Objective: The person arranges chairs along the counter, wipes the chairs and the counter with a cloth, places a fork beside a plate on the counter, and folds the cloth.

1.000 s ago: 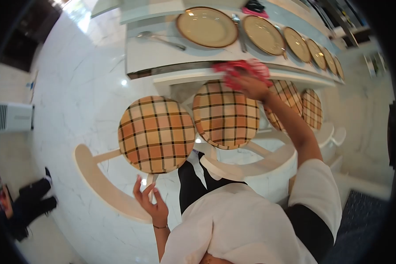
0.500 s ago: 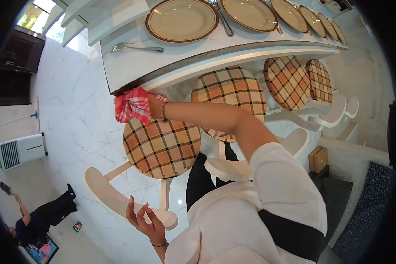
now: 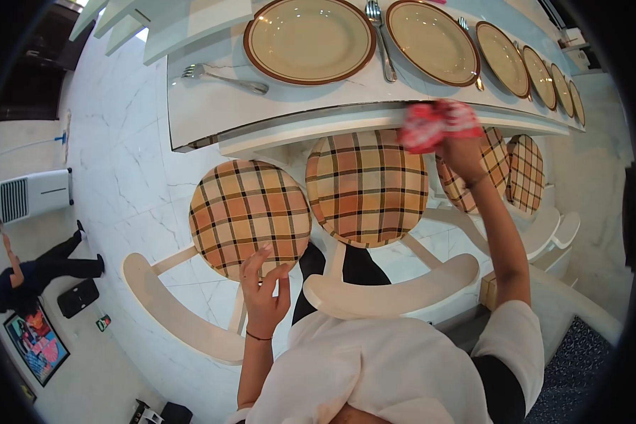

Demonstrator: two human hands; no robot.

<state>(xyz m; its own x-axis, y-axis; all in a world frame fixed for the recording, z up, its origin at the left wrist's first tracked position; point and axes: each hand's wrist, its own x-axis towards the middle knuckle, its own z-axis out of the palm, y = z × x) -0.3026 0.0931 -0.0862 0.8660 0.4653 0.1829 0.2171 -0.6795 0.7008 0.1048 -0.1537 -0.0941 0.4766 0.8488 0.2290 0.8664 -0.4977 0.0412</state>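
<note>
My right hand [image 3: 463, 157] is closed on a red-and-white checked cloth [image 3: 422, 128], which is blurred by motion. The cloth is at the front edge of the white table [image 3: 215, 109], below the second plate [image 3: 432, 42]; whether it presses on the edge I cannot tell. My left hand [image 3: 264, 297] holds nothing, its fingers apart and partly curled. It appears in front of the near rim of the left plaid chair seat [image 3: 251, 205]; contact is unclear. A second plaid seat [image 3: 367, 187] lies between my hands, and my right forearm passes in front of another plaid seat [image 3: 493, 159].
Cream plates with brown rims [image 3: 309, 39] line the tabletop. A fork [image 3: 226, 80] lies at its left end, and more cutlery [image 3: 381, 42] sits between plates. White curved chair backs [image 3: 392, 286] stand close to my body. Another person [image 3: 35, 272] is far left, near an air cooler [image 3: 34, 196].
My right hand has moved with the cloth from the table's left corner rightward along the front edge. My left hand has risen slightly toward the left seat. The view has shifted.
</note>
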